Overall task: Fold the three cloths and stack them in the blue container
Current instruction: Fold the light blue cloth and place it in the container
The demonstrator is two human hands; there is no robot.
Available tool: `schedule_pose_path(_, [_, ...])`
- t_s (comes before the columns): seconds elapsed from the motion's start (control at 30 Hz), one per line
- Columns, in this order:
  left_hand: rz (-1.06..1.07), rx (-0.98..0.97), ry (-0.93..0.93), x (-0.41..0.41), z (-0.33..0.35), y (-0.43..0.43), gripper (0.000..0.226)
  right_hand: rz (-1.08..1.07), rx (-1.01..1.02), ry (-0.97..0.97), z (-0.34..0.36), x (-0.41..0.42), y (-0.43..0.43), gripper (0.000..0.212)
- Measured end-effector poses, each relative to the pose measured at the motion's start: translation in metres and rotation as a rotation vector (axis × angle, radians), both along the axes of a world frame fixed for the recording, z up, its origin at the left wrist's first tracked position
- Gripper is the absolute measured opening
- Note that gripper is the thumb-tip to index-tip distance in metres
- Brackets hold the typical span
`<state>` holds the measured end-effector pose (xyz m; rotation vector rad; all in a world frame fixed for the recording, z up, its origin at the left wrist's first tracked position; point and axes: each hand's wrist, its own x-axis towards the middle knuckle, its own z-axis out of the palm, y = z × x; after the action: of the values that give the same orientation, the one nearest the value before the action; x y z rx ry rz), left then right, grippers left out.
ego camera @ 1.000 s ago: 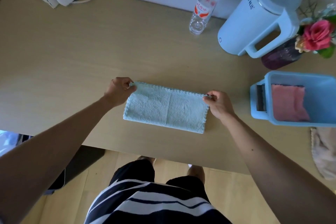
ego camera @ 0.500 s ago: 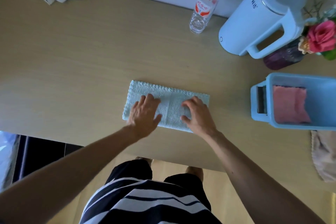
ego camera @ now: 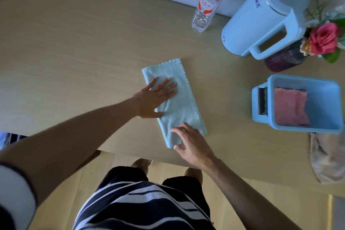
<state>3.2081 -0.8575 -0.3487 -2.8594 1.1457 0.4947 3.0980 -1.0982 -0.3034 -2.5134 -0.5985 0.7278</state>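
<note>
And there we were at the front edge of the desk (ego camera: 74, 58), the light blue cloth (ego camera: 186, 106) lying as a long folded strip that ran from near that edge out toward the middle, well apart from the blue container (ego camera: 261, 117) at the right edge. Our left hand (ego camera: 156, 97) lay flat on the far half, fingers spread and pressing. Our right hand (ego camera: 192, 144) rested at the near end, fingers loosely spread, tips on the fabric, nothing pinched. One pink cloth (ego camera: 291, 108) sat folded inside the container and a beige cloth (ego camera: 326, 158) lay rumpled just beside its near wall, so by our reckoning this was the second of three. The step in hand looked like another half-fold. To do it well, we judged, the right hand needed to take the near end, carry it up to meet the far end and match the scalloped edges. A ridge showed beside the left thumb; that wanted smoothing first, or the fold would trap it. The left hand had to anchor, then slide clear
</note>
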Motion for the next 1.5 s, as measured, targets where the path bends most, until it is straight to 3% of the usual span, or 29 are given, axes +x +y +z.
schedule_pose_path(0.1, [-0.12, 0.015, -0.021, 0.012, 0.014, 0.0, 0.101, 0.031, -0.045, -0.111, -0.001, 0.021, -0.013, 0.049])
schedule_pose_path(0.33, [-0.02, -0.082, 0.023, -0.053, 0.002, -0.01, 0.104, 0.249, -0.282, -0.216, -0.004, 0.045, -0.051, 0.067])
schedule_pose_path(0.67, [0.061, -0.081, 0.067, -0.078, 0.005, -0.022, 0.132, 0.35, -0.281, -0.249, -0.006, 0.04, -0.059, 0.085])
schedule_pose_path(0.77, [0.074, -0.093, 0.075, -0.088, 0.003, -0.024, 0.133, 0.325, -0.251, -0.312, -0.007, 0.039, -0.054, 0.072])
schedule_pose_path(0.93, [-0.006, -0.032, 0.083, -0.08, 0.007, -0.019, 0.147, 0.326, -0.155, -0.446, -0.006, 0.044, -0.04, 0.023])
schedule_pose_path(1.03, [-0.063, -0.005, 0.116, -0.078, 0.009, -0.013, 0.148, 0.223, -0.04, -0.353, -0.005, 0.043, -0.035, 0.021])
schedule_pose_path(1.1, [-0.068, -0.066, 0.152, -0.078, 0.012, -0.011, 0.135, 0.061, 0.07, -0.198, 0.002, 0.041, -0.031, 0.024])
schedule_pose_path(1.17, [0.053, -0.274, 0.252, -0.082, 0.019, -0.012, 0.103, -0.171, 0.23, 0.052, 0.018, 0.039, -0.024, 0.023])
schedule_pose_path(1.27, [0.444, -0.618, 0.376, -0.082, 0.038, -0.013, 0.02, -0.455, 0.484, 0.327, 0.032, 0.037, -0.017, 0.01])
schedule_pose_path(1.3, [0.564, -0.657, 0.41, -0.079, 0.044, -0.015, 0.016, -0.517, 0.544, 0.374, 0.032, 0.038, -0.016, 0.009])
schedule_pose_path(1.33, [0.657, -0.657, 0.451, -0.075, 0.049, -0.018, 0.027, -0.559, 0.583, 0.415, 0.033, 0.039, -0.016, 0.009])
schedule_pose_path(1.5, [0.919, -0.649, 0.799, -0.058, 0.052, -0.012, 0.036, -0.62, 0.651, 0.603, 0.031, 0.051, -0.011, 0.045])
